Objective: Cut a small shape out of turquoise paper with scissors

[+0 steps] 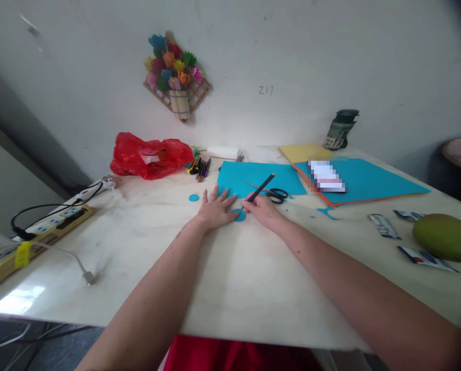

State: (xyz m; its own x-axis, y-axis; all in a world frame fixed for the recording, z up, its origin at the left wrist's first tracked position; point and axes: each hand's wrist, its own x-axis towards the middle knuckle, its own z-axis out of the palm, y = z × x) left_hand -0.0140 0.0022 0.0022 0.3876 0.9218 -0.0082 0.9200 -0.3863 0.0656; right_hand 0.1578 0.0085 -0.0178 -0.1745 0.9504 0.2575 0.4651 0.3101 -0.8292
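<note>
My left hand [216,210] lies flat on the table with its fingers spread, its thumb on the edge of a small blue paper circle [240,215]. A black pencil [263,187] is gripped in my right hand [264,210], its lower end pointing down at that circle. Another blue paper circle [193,198] rests to the left of my left hand. Just beyond both hands is a blue paper sheet [255,172], with black-handled scissors [277,195] lying across its near edge. Small blue paper scraps [328,213] are scattered to the right.
Stacked coloured sheets [377,178] with a phone [326,176] on top lie at right, near a green bottle [341,130]. A green fruit [446,237] and small packets [383,225] sit nearer. Left are a red bag [149,154], markers [203,170] and a power strip [56,232].
</note>
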